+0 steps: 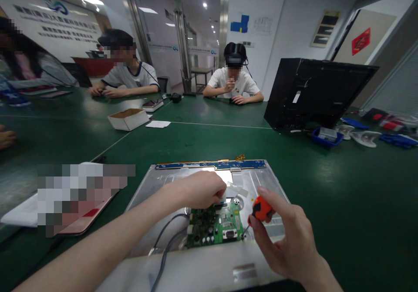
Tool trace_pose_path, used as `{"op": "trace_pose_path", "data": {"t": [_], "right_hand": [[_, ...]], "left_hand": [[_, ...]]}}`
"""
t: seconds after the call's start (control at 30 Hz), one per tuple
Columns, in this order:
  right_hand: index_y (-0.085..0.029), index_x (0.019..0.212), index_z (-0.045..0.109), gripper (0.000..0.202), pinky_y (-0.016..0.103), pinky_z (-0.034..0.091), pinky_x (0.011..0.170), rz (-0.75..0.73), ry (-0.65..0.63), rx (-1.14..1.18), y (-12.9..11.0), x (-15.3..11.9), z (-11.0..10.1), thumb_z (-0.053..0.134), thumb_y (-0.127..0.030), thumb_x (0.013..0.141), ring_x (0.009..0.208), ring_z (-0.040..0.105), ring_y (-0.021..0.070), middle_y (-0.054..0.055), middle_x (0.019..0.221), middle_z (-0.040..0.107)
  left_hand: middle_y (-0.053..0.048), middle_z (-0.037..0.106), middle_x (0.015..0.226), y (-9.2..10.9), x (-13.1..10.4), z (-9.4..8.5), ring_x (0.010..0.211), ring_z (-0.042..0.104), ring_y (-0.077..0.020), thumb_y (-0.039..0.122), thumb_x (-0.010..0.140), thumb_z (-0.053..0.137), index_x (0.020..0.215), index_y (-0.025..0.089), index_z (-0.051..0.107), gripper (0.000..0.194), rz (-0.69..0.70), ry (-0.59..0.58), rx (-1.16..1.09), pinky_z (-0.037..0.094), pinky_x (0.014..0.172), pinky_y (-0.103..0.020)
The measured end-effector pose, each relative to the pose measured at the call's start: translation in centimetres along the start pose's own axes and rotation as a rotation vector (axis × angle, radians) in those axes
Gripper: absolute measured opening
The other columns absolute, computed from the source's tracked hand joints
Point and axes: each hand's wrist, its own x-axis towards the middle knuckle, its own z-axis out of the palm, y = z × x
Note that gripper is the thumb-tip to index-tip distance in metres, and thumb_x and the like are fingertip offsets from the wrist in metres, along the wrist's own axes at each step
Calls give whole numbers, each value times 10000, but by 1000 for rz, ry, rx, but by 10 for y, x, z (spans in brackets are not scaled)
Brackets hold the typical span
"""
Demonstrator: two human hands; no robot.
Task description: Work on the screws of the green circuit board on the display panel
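A green circuit board (225, 222) lies on the silvery metal back of a display panel (271, 176). My right hand (290, 235) grips a stubby screwdriver (262, 209) with an orange and black handle between thumb and fingers. Its thin shaft slants down to the board's lower right corner. Reaching across from the left, my left hand (205, 189) is closed at the board's upper edge, beside a whitish strip (237, 190). Its fingertips are hidden, so I cannot see what they hold. Dark cables (166, 252) run from the board's left side.
A phone (88, 213) lies to the left of the panel. Farther back stand a small open box (129, 120) and, at right, a black monitor (320, 93) beside a blue tray (326, 137). Several people sit around the green table (202, 141).
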Motion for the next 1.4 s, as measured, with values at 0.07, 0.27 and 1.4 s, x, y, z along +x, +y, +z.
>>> {"op": "trace_pose_path", "data": {"t": [0.07,0.27,1.4], "right_hand": [[-180,1443,449,520,274,539,493,-3,-4,1,0,0,0,520,-73,939,602,650,163,10,866,720],[-164,1433,455,501,273,540,511,1,-9,10,1,0,0,521,-70,946,620,652,158,12,881,724],[-160,1427,453,486,242,543,517,10,-19,24,-1,2,1,507,-62,955,626,640,137,9,900,720]], "left_hand": [[-35,766,820,0,0,1,739,651,-191,133,879,754,871,190,779,63,12,2,-15,358,597,-267],[-33,756,848,0,3,3,749,655,-190,140,876,762,873,184,756,46,11,25,-37,402,624,-264],[-170,729,1139,22,0,17,993,697,-334,521,993,603,1258,131,655,474,-3,5,-63,530,842,-416]]}}
